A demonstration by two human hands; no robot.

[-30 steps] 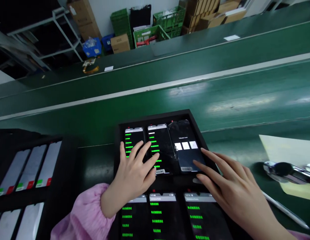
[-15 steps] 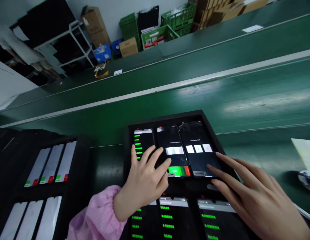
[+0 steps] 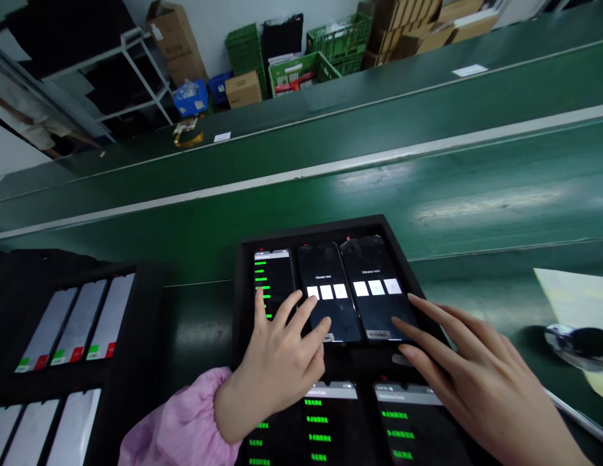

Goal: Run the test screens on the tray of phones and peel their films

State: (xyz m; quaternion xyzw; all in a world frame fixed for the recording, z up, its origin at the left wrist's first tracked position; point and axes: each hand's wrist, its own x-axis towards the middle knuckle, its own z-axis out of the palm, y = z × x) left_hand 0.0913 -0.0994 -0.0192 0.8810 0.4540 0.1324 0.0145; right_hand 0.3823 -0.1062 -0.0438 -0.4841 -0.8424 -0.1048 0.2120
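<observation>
A black tray (image 3: 243,259) on the green bench holds three phones in its far row. The left phone (image 3: 274,275) shows a green text list. The middle phone (image 3: 328,291) and the right phone (image 3: 379,288) each show three white squares. My left hand (image 3: 279,356), in a pink sleeve, lies open with spread fingers over the left and middle phones. My right hand (image 3: 471,375) is open too, fingertips at the right phone's lower edge. Nearer phones (image 3: 330,421) in the tray show green text.
A second black tray (image 3: 136,362) at the left holds several phones with pale screens and green and red marks. A green conveyor belt (image 3: 427,162) runs behind. A dark tool (image 3: 578,340) lies on a pale sheet at the right. Crates and boxes stand far back.
The middle phone's screen went from a green list to a white bar with green and red, then to three white squares. Both hands stayed over the far row, shifting only slightly.
</observation>
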